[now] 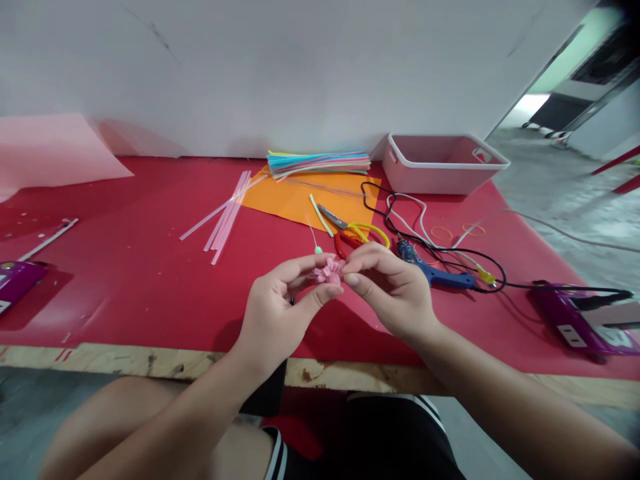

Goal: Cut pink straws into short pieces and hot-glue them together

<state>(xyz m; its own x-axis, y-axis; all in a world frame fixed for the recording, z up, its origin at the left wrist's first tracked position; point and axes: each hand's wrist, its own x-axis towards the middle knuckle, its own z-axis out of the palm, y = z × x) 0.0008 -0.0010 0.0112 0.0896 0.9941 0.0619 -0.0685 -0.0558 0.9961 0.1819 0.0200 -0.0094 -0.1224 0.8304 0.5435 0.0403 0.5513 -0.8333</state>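
A small pink flower with folded, fringed petals [329, 271] is pinched between the thumb and fingers of my left hand [287, 297]. My right hand [395, 287] closes thumb and forefinger on the flower's right edge. Both hands hover above the red tabletop near its front edge. Just beyond the fingertips are a small green bead-like piece on a thin stem [318, 249] and scissors with yellow and red handles [357, 227]. A blue glue gun [443, 275] lies to the right of my right hand.
Pink strips [227, 220] lie left of an orange sheet [300, 200], with a bundle of coloured strips [320, 162] behind. A pink bin [435, 175] stands at the back right. Cables [500, 267] run toward a purple power strip [575, 320]. Another purple device [20, 283] sits far left.
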